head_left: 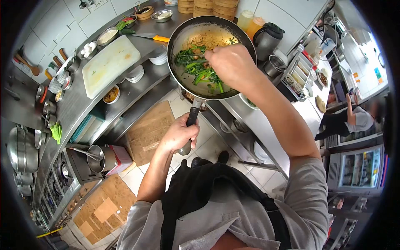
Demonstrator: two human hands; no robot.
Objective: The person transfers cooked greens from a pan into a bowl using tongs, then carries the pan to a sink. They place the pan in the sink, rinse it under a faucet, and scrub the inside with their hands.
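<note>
My left hand [181, 134] is wrapped round the black handle [192, 116] of a frying pan [171, 41], which is held up in front of me. Cooked leafy greens [195, 68] lie across the middle of the pan, with browned bits [212, 39] in oil toward its far side. Over the pan's right half, my right hand [229, 62] has its fingers closed, the fingertips right at the greens. A thin dark shape runs left from those fingers among the leaves; I cannot tell what it is.
A white cutting board [110, 66] and a yellow-handled knife [152, 37] lie on the curved steel counter at left. Bamboo steamers [203, 8], sauce bottles [254, 26] and a dark jug [268, 41] stand behind the pan. Another person [350, 121] is at far right.
</note>
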